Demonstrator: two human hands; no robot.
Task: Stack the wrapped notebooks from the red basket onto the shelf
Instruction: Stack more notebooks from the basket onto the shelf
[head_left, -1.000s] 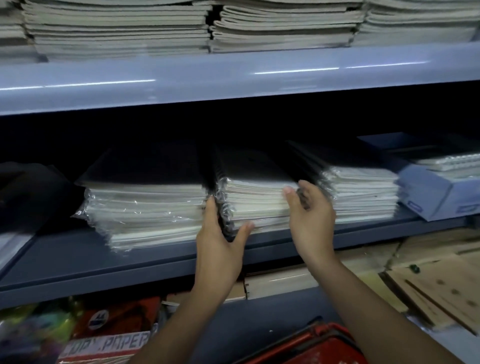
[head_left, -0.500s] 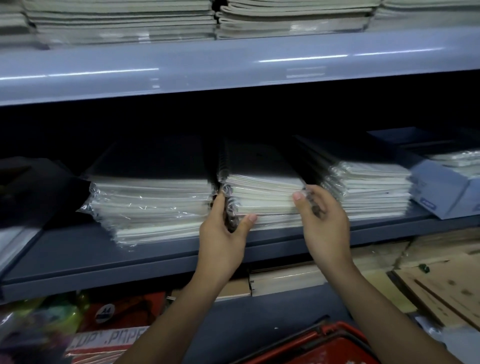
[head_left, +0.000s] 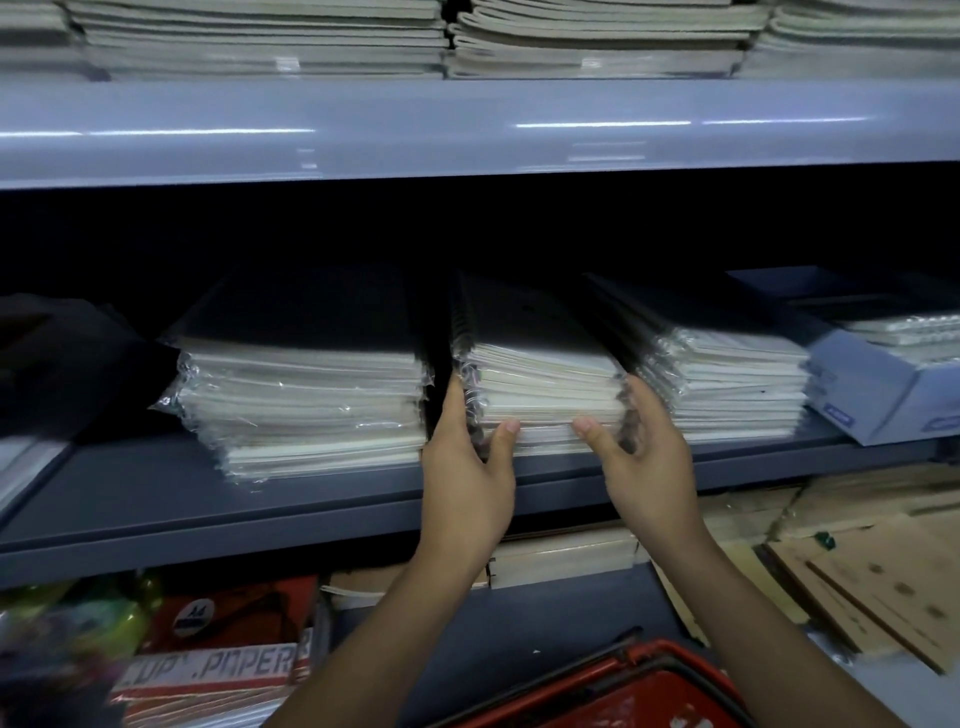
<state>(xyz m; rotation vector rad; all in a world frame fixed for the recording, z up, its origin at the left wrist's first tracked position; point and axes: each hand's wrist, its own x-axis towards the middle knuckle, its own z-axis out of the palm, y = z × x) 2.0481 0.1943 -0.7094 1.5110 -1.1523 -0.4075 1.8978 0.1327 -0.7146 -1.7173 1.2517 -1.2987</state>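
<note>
Wrapped notebooks (head_left: 540, 384) form the middle stack of three on the grey shelf (head_left: 311, 499), spiral bindings along the stack's left edge and black covers on top. Both hands grip this stack at its near end. The left hand (head_left: 467, 467) lies against the near left corner, fingers running up the spiral side and the thumb pressed on the near face of the lower notebooks. The right hand (head_left: 644, 457) cups the near right corner, its fingers wedged into the narrow gap between this stack and the right stack (head_left: 727, 384), its thumb pressing the near face low down. So the stack sits squeezed between the two hands, resting on the shelf, neither hand fully closed.

Just left of it, nearly touching, stands the left stack (head_left: 306, 405) of plastic-wrapped notebooks, a little taller and sticking out nearer the shelf's edge. Far right on the same shelf sits a pale blue cardboard box (head_left: 872, 395) with more spiral pads in it. The upper shelf (head_left: 467, 130) carries further piles of notebooks. Low and near, between the forearms, the red basket (head_left: 639, 686) shows its rim; what it holds cannot be told.
</note>
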